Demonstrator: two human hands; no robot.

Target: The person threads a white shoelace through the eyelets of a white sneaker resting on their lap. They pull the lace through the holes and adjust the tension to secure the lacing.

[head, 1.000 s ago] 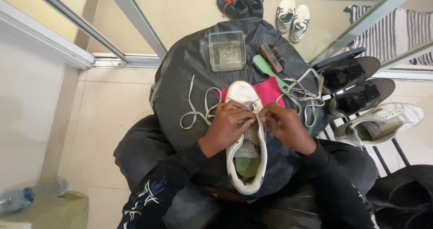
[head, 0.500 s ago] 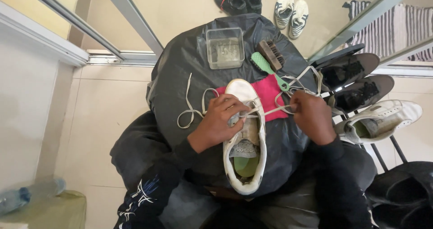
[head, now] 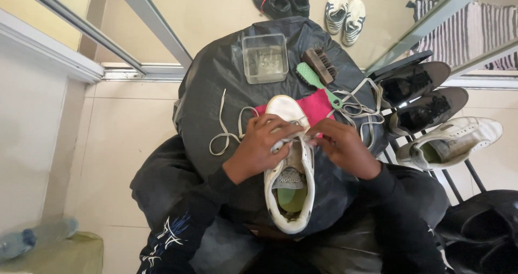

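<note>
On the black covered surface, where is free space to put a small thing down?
The black plastic-covered surface is bare left of the clear square plastic box, above the loose pale shoelace. It is crowded around the white sneaker, both hands, the pink cloth and the green-handled brush.

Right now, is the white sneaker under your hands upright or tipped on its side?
Upright: the white sneaker rests sole-down on the black-covered surface, its opening and green insole facing the camera.

Left hand [head: 259,147] and right hand [head: 342,147] meet over a white shoe [head: 288,171] on a black-covered table [head: 216,85], pinching its lace [head: 229,131]. Near the far edge sit a clear tub [head: 264,58], green brush [head: 318,84] and pink cloth [head: 315,105].
</note>
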